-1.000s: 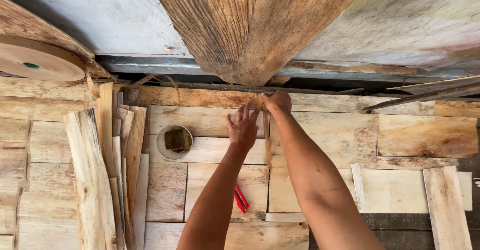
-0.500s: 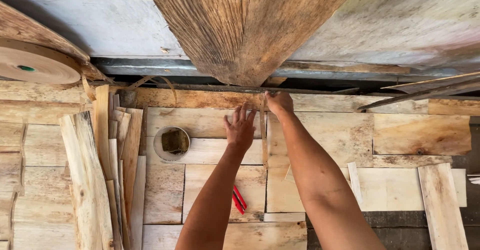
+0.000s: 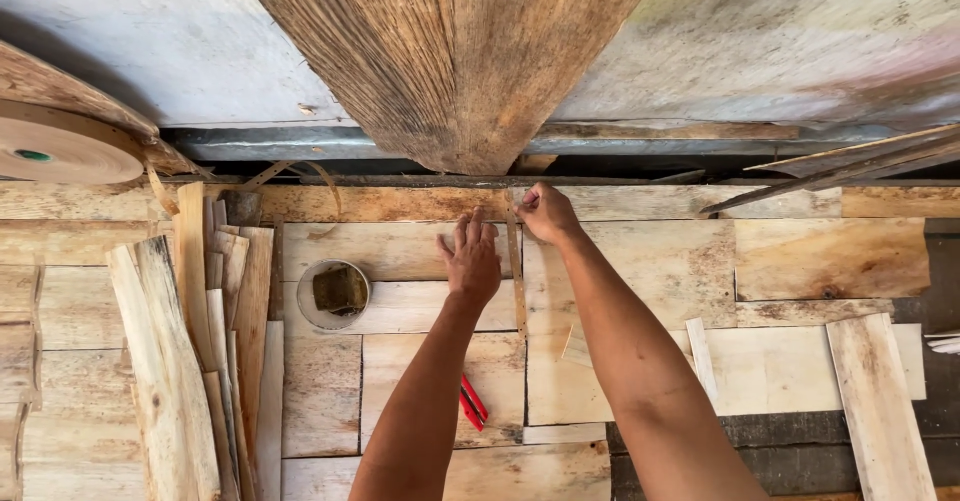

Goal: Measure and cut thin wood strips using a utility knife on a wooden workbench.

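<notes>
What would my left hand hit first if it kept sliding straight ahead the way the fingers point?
Probably the darker veneer strip lying across the far edge, just beyond the left hand; past that sits the big wooden log, though depth is hard to judge.

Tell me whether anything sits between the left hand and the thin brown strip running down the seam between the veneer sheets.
Nothing visible does. The left hand lies flat on the veneer sheet right beside the strip, whose top end the right hand pinches.
</notes>
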